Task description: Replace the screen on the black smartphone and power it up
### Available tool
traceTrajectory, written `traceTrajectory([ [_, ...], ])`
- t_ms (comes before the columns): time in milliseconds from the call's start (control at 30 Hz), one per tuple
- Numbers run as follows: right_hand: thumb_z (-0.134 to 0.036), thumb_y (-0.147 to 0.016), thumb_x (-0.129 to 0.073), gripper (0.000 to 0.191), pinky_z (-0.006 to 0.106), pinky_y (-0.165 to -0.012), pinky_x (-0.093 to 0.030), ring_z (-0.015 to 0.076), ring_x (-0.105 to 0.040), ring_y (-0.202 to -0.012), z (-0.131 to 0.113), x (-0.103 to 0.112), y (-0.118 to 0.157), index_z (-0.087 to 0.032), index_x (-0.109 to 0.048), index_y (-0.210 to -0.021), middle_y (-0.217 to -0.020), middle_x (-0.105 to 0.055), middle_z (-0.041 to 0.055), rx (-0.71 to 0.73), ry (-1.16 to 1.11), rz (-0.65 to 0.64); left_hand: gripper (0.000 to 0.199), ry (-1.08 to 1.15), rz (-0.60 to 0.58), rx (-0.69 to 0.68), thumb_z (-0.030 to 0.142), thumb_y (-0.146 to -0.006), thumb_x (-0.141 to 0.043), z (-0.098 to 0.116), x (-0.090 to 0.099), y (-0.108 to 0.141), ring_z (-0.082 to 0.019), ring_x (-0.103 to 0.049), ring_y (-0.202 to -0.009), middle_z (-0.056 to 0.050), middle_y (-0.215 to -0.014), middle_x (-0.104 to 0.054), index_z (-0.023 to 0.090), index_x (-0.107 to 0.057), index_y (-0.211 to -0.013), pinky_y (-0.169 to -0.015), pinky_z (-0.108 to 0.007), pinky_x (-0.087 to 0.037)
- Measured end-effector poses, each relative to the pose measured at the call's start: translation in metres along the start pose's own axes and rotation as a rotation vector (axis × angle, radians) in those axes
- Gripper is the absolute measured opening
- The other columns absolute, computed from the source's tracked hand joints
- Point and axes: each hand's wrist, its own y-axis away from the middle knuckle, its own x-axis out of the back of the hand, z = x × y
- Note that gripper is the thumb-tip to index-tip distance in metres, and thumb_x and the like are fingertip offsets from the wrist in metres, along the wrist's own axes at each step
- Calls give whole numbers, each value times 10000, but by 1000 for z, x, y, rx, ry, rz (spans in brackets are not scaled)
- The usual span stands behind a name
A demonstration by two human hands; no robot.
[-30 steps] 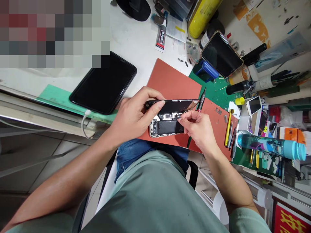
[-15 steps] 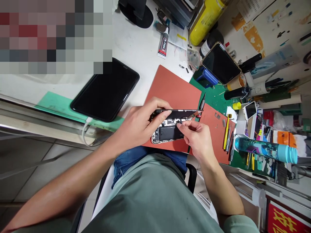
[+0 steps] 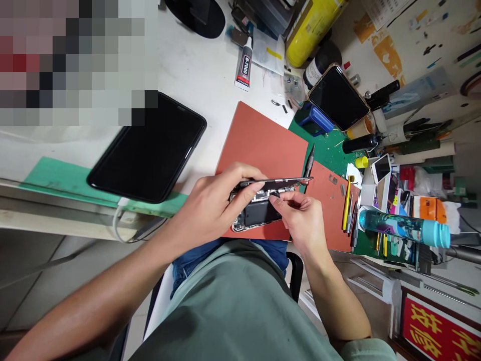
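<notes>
An opened phone [image 3: 259, 214] lies on the reddish-brown mat [image 3: 259, 135], its black battery and circuit board showing. My left hand [image 3: 221, 198] pinches the raised screen panel [image 3: 280, 182] between thumb and fingers at its left end, tilted up over the phone body. Inside the phone, the thumb and bent fingers of my right hand [image 3: 300, 213] press together at the right part of the board, beside the battery. Whether anything small sits between those fingertips is hidden. A dark pen-like screwdriver [image 3: 310, 160] rests just beyond the panel's right end.
A large black tablet-like device [image 3: 150, 148] with a white cable lies at left. Behind stand a glue tube [image 3: 245, 65] and a phone [image 3: 339, 98] on a blue stand. To the right are a yellow tool [image 3: 346, 203] and a blue bottle [image 3: 404, 228].
The screen panel is lowered slightly, seen more edge-on. My right fingertips have shifted a little left along the board. The whole view has turned slightly.
</notes>
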Motion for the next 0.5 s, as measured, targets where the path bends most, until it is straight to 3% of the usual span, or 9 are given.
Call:
traceTrajectory([
  [500,-572,-796,-832,398,279,-555,-387,118,-424,-567,-2,-11,10,-180,-788,-852,-657,-625,-18,8,80,123,156,5,-12,-37,264,-1111,-568,1,2,-1,-123,-765,-794,-13,-1097,-815,205,-696,-1178,-777,-200,-578],
])
